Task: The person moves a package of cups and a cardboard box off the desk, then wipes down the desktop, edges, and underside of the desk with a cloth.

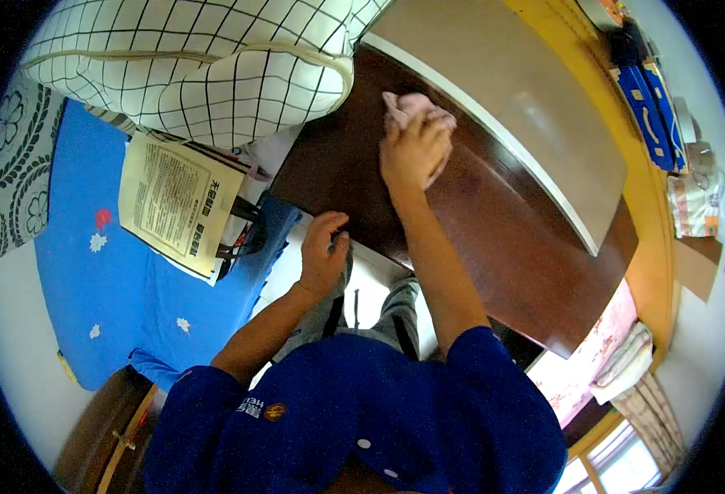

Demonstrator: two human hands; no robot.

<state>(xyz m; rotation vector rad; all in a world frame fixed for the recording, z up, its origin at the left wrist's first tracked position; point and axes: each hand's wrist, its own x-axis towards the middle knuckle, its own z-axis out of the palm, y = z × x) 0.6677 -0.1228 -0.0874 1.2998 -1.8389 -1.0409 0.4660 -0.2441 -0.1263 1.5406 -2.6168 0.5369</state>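
Note:
A pale pink cloth point(413, 104) lies on the dark brown tabletop point(470, 214), bunched under my right hand point(416, 152). That hand presses down on it with the fingers over the fabric, close to the white edge of a beige panel point(527, 74). My left hand point(325, 253) hangs at the near edge of the tabletop, its thumb and fingers apart and nothing between them. A cream printed bag point(177, 202) with black handles is to the left of this hand, on a blue bedspread point(91, 280).
A white bundle with a black grid pattern point(189, 74) bulges over the far left corner of the tabletop. On the right, a blue box point(647, 115) and a white plastic bag point(692, 206) stand along a yellow wooden ledge point(647, 247). Folded fabric point(626, 362) lies at lower right.

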